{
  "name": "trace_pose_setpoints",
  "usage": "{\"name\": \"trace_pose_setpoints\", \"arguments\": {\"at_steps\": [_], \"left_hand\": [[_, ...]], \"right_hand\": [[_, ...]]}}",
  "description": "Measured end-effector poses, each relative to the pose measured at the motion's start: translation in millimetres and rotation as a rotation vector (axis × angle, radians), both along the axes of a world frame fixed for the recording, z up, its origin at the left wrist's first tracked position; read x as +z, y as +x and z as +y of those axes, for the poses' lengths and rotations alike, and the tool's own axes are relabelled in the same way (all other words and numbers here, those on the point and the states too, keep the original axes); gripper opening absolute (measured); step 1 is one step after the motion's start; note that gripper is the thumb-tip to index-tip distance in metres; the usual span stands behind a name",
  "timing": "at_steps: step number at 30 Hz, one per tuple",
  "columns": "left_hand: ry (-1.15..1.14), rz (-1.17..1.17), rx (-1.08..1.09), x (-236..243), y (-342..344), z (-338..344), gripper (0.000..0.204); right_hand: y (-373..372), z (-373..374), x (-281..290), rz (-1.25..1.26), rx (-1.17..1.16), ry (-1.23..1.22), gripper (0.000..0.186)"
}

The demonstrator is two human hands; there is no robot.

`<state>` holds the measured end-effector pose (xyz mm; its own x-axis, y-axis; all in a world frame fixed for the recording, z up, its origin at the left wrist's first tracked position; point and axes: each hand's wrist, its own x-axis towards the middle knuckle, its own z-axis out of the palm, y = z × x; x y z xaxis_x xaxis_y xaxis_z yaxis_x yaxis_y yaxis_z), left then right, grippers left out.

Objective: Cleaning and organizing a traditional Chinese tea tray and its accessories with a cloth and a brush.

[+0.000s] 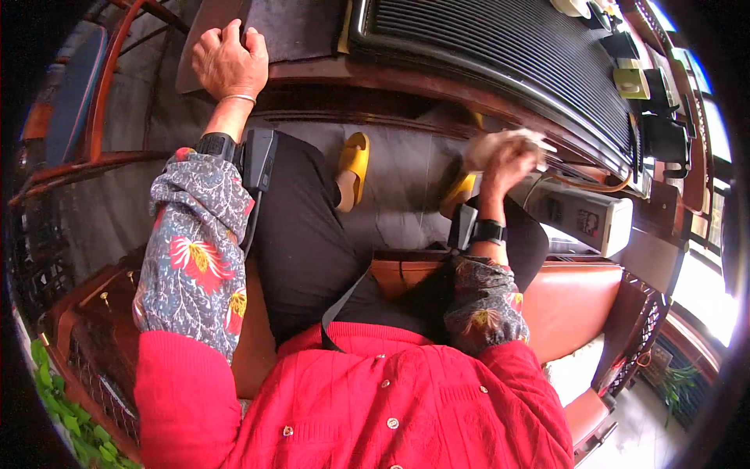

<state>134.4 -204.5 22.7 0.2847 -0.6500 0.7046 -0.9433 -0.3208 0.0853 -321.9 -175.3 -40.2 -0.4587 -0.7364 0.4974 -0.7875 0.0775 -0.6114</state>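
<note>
Your right hand (pixel 512 162) clutches a blurred cloth (pixel 481 148), long axis roughly left-right; whether your left hand (pixel 231 64) grips anything, I cannot tell.

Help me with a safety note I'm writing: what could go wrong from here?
The right hand, holding what looks like a pale cloth, is near the brown hose, so the cloth might snag it. The green cup stands by the right edge of the black tray; a wide sweep could perhaps knock it.
</note>
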Motion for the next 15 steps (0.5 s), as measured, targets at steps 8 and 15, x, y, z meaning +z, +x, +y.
{"name": "trace_pose_setpoints", "arguments": {"at_steps": [8,15], "left_hand": [[0.041,-0.015,0.009,2.1,-1.4,1.7,0.033],[0.066,-0.032,0.014,4.9,12.5,9.5,0.032]], "right_hand": [[30.7,-22.0,-119.0,-0.377,0.18,0.46,0.036],[116.0,-38.3,-187.6,-0.145,-0.179,0.598,0.03]]}}
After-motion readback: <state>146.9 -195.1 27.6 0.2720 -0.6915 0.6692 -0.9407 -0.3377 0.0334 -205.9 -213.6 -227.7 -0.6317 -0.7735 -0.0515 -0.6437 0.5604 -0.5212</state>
